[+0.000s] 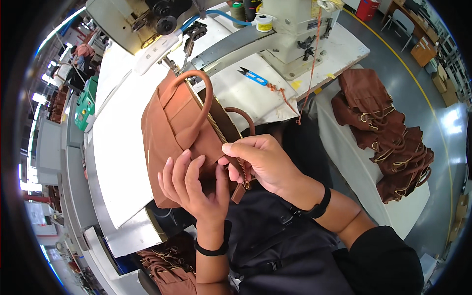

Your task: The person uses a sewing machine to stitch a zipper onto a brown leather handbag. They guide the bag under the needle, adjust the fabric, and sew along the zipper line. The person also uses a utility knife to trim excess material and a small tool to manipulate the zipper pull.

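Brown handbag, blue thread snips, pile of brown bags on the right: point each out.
brown handbag point(169, 123): head view, on its side panel below the handle.
blue thread snips point(255, 77): head view, on the blue handle.
pile of brown bags point(383, 137): head view, on the middle of the stack.

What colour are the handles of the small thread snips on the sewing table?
Blue handles on the small thread snips, clearest in the head view.
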`<state>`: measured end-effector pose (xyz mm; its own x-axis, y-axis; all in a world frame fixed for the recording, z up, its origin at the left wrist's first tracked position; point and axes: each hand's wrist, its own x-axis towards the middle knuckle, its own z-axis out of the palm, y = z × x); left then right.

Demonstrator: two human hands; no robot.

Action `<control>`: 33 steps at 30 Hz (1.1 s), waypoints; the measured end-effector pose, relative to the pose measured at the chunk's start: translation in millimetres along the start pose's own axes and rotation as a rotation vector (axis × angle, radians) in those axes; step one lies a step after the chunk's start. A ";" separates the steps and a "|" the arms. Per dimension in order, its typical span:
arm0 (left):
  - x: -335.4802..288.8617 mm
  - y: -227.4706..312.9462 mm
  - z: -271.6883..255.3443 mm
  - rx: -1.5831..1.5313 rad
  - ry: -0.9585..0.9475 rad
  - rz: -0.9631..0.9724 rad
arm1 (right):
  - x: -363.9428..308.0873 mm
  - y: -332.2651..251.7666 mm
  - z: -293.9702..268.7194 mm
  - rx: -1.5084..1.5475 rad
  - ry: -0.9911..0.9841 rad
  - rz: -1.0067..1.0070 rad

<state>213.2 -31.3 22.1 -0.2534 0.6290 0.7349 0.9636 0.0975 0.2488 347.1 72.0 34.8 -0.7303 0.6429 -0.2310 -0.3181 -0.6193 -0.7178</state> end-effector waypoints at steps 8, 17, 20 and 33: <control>8.7 -12.7 -2.7 0.032 0.032 0.075 | -0.5 -2.8 4.7 -0.171 0.014 -0.042; 13.1 -13.7 -4.3 0.015 -0.044 0.134 | 19.4 5.1 -4.2 -0.232 -0.101 -0.173; 27.6 -16.4 -22.1 -0.166 -0.102 0.159 | 17.3 12.9 -6.1 -0.206 -0.061 -0.186; 159.2 -11.8 -50.8 0.357 -0.463 0.620 | 25.6 24.1 -14.4 -0.037 -0.108 -0.182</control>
<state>157.2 28.5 168.2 0.3146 0.8932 0.3214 0.9054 -0.1806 -0.3843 329.4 80.1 2.1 -0.7241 0.6893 -0.0252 -0.4293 -0.4791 -0.7656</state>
